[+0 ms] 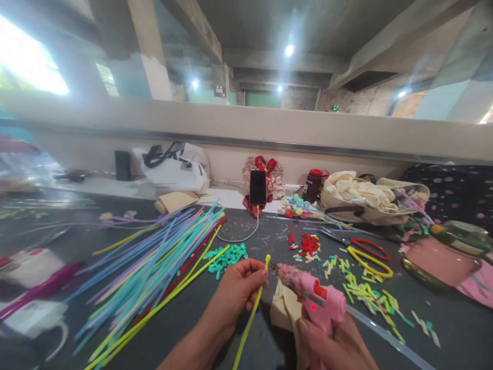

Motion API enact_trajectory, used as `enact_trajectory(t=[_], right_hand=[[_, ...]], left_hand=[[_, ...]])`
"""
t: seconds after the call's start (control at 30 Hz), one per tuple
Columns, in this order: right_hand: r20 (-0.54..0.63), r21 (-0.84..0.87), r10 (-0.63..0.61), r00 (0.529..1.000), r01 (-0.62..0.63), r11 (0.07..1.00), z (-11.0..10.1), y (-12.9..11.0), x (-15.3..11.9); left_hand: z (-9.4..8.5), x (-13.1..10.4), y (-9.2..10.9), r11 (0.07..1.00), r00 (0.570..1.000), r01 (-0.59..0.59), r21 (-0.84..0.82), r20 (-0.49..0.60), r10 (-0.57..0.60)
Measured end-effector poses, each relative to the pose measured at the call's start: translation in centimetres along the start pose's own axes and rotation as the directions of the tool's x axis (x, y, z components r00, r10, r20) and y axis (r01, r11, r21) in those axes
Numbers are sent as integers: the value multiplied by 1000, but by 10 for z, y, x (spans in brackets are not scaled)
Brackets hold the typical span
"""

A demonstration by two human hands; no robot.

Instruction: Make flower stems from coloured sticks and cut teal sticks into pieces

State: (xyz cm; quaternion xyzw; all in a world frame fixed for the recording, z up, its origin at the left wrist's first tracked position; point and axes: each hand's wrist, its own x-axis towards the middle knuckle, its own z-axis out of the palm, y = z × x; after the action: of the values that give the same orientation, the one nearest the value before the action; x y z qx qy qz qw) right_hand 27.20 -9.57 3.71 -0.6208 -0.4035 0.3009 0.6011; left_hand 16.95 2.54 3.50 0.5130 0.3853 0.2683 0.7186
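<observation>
Between the thumb and fingers of my left hand [241,288] is a yellow pipe cleaner [248,329], its knobbed top end pointing up. My right hand [337,341] is wrapped round the handle of a pink glue gun [318,298] with a small red light lit. The gun's nozzle points left, close to the knobbed end; whether they touch I cannot tell. A clear glue stick [385,336] extends from behind the gun. Beneath the nozzle lies a beige block or folded cloth [283,311], partly hidden by the gun and hand.
Long coloured pipe cleaners [154,272] spread on the left. Cut green pieces [227,257], red pieces [308,244] and yellow-green pieces [362,290] lie in piles. Scissors [370,257] rest at right. A phone [258,187] stands at the back, its cable [246,239] crossing the table.
</observation>
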Motion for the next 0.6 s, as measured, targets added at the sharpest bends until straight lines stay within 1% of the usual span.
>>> enact_trajectory(t=[0.07, 0.2, 0.37, 0.53, 0.6], right_hand=[[-3, -6, -14, 1000, 14, 1000, 0, 0, 0], [86, -36, 40, 996, -37, 999, -4, 0, 1], [44, -74, 6, 999, -3, 997, -4, -5, 0], [110, -80, 99, 989, -91, 993, -6, -5, 0], [108, -84, 88, 990, -79, 993, -7, -4, 1]], left_hand=[[0, 0, 0, 1000, 1000, -6, 3, 2, 6], [-2, 4, -1, 999, 999, 28, 17, 35, -29], [-3, 5, -2, 999, 999, 24, 26, 37, -25], [-1, 1, -4, 999, 1000, -3, 37, 24, 2], [0, 1, -3, 999, 1000, -2, 43, 27, 1]])
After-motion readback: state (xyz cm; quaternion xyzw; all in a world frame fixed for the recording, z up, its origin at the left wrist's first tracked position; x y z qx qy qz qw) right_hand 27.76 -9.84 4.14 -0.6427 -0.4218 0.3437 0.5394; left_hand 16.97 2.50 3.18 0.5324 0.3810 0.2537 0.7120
